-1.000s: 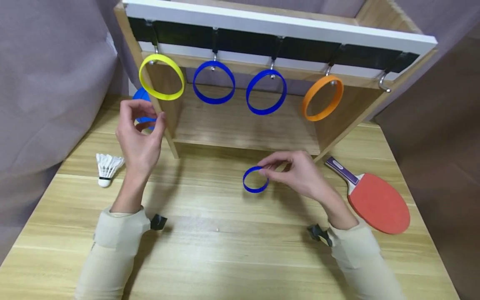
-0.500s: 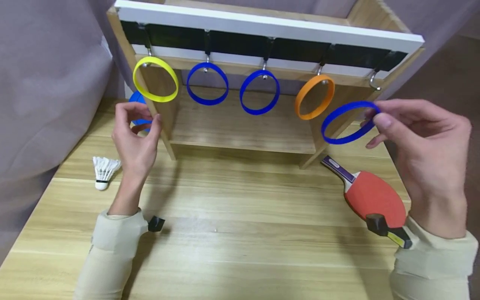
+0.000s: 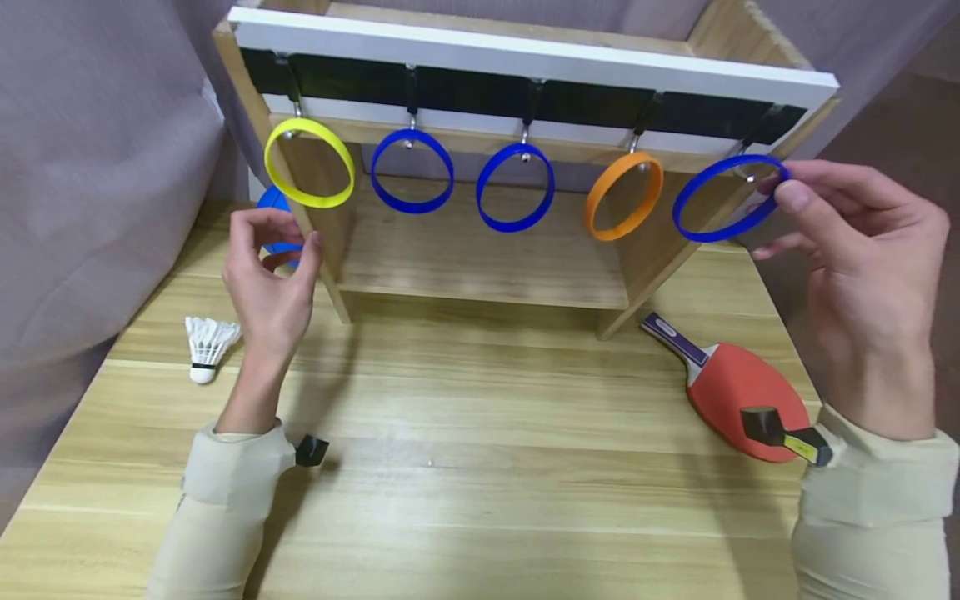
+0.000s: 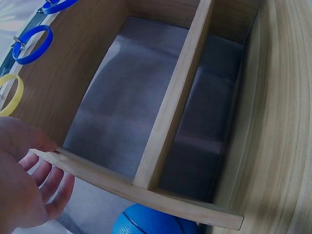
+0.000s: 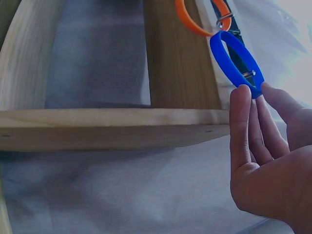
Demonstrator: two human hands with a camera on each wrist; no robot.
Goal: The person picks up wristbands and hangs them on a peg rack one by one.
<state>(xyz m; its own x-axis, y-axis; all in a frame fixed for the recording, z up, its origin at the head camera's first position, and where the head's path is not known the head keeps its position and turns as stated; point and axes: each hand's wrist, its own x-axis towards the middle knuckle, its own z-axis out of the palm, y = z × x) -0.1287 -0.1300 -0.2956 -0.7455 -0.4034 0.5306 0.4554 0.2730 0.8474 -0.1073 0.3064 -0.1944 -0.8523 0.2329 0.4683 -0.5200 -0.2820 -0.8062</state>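
My right hand [image 3: 870, 242] pinches a blue ring [image 3: 708, 236] between thumb and fingertips at the rail's right end. Inside that ring's opening shows the tip of the rightmost metal hook [image 5: 249, 74]; whether the ring rests on it I cannot tell. Along the rail [image 3: 472, 90] hang a yellow ring [image 3: 322, 202], two blue rings, one left [image 3: 412, 208] and one right [image 3: 514, 227], and an orange ring [image 3: 596, 218]. At the wooden rack's left side, my left hand [image 3: 270, 283] grips the side panel [image 4: 97, 178], its thumb and fingers on opposite faces.
A white shuttlecock [image 3: 210, 346] lies left on the wooden table [image 3: 480, 517]. To the right is a red table tennis bat [image 3: 746, 392], partly behind my right wrist's camera. Beside the rack's left panel sits a blue ball [image 4: 146, 219]. Grey cloth [image 3: 97, 125] hangs around.
My right hand has lifted the blue ring from low over the table, carried it right and up, then brought it to the rightmost hook. The left hand stays on the panel.
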